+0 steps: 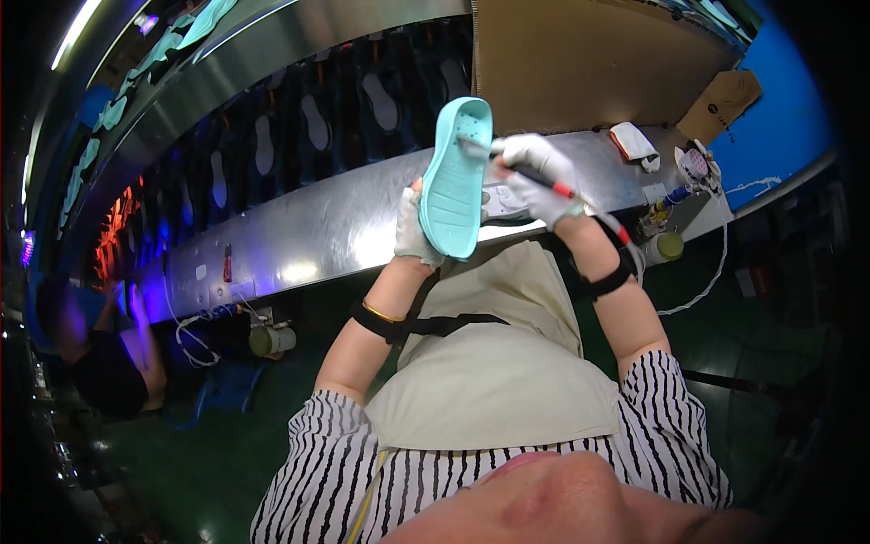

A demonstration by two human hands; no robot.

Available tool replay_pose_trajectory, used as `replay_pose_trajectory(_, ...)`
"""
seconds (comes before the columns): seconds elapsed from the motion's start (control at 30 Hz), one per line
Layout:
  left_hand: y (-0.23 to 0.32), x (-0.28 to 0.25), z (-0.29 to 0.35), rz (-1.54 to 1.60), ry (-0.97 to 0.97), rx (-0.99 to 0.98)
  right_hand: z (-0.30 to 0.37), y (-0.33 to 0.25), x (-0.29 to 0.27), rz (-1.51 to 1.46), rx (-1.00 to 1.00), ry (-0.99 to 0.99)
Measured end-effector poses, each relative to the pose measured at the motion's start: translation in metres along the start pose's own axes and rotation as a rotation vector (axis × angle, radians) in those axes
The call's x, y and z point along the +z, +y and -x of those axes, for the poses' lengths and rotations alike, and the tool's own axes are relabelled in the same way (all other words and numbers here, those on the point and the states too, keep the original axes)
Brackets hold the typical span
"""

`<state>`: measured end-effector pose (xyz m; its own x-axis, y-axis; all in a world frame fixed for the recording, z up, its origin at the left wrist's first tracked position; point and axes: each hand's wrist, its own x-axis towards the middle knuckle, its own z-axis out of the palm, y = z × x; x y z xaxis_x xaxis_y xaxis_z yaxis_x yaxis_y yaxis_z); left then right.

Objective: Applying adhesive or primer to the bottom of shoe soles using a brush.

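Note:
My left hand, in a white glove, holds a mint-green shoe sole upright from behind, its patterned face turned toward me. My right hand, also gloved in white, grips a thin brush with a red-and-white handle. The brush tip touches the upper part of the sole. Both forearms wear black straps, and the left wrist has a thin gold bangle.
A steel work ledge runs across in front of me, with a conveyor carrying white soles behind it. A cardboard panel, a small container and cables lie to the right. Another person sits at the far left.

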<state>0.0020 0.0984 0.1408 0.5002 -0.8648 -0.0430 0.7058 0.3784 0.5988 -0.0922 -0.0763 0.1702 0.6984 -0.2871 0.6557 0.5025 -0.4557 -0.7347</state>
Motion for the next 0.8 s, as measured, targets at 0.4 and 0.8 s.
replay_pose_trajectory(0.4, 0.019, -0.001, -0.001, -0.229, 0.008, 0.147, 0.001, -0.03, -0.009, 0.193, -0.135, -0.219)
replay_pose_trajectory(0.8, 0.063, 0.038, -0.03, -0.334, -0.03, 0.236, 0.002, -0.055, -0.017, 0.182, -0.142, -0.334)
